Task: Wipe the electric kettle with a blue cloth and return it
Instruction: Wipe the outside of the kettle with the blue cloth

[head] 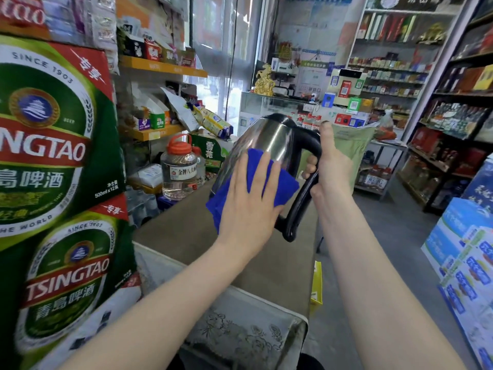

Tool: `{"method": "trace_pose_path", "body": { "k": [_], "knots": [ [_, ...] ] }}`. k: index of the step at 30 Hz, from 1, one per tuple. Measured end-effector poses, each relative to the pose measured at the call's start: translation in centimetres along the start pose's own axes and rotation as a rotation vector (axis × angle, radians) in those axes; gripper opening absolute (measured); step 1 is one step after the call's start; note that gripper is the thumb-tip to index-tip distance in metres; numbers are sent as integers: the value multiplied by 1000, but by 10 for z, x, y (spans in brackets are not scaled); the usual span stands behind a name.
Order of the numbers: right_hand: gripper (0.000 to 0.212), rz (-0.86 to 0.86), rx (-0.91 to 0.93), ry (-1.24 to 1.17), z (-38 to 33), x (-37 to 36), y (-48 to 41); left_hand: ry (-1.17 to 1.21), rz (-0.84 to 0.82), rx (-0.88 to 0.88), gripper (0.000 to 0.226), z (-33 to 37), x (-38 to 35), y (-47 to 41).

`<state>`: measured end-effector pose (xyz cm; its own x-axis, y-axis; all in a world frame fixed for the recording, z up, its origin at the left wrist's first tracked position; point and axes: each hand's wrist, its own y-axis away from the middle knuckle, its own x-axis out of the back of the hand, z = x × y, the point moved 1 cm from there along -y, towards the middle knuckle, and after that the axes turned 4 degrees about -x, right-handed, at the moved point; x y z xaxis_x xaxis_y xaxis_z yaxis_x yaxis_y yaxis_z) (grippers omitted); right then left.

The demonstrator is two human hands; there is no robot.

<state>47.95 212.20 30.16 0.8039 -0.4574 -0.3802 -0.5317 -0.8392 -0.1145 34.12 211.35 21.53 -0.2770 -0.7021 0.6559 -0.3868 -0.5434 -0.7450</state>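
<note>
At the far left stand stacked beer cartons (53,161), and just right of them a clear jar (180,172) with a red cap sits at the back of the long counter (186,231). Above the counter, tilted and held in the air, is the kettle (269,137). The left hand (250,206) lies flat on its steel side, fingers (262,169) spread and released, pressing the cloth (282,182) against the metal rather than gripping it. To the right, the right hand (330,166) is clenched around the black handle (301,198), thumb up along its top. To wipe well, I judge the palm should keep the cloth spread and slide it in long strokes along the body, while the right hand turns the kettle by the handle so each side meets the cloth; a firm hold on the handle matters, since the steel looks slick. The kettle's far side, spout and underside are hidden, so how clean they are cannot be told. Its base or resting place is not in view, and part of the cloth lies under the palm.
</note>
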Motion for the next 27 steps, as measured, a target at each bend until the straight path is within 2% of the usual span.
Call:
{"method": "trace_pose_path", "body": {
  "k": [5, 8, 11, 13, 16, 18, 23, 25, 27],
  "knots": [
    [46, -15, 62, -24, 4, -10, 9, -80, 28, -17, 79, -3, -2, -11],
    [46, -52, 82, -22, -1, -15, 11, 59, 109, 106, 74, -15, 24, -46],
    [48, -64, 86, 14, 3, -20, 15, 194, 116, 237, 72, -27, 37, -74],
    [49, -59, 66, -3, 5, -20, 16, 173, 108, 202, 72, -28, 31, -69],
    [47, -37, 53, -34, 0, -15, 13, 139, 63, 61, 71, -29, 17, -32],
    [44, -26, 57, -66, -2, -11, 11, 202, 29, 72, 70, -36, 11, -11],
    [45, -68, -10, -74, -4, -9, 6, 626, 80, 479, 56, -56, 20, -30],
    [44, -128, -40, -54, -8, -4, 2, 807, -6, 701, 55, -75, 24, -44],
    [43, -197, -42, -30, -13, 2, -2, 1200, -178, 906, 53, -95, 18, -49]
  ]
}}
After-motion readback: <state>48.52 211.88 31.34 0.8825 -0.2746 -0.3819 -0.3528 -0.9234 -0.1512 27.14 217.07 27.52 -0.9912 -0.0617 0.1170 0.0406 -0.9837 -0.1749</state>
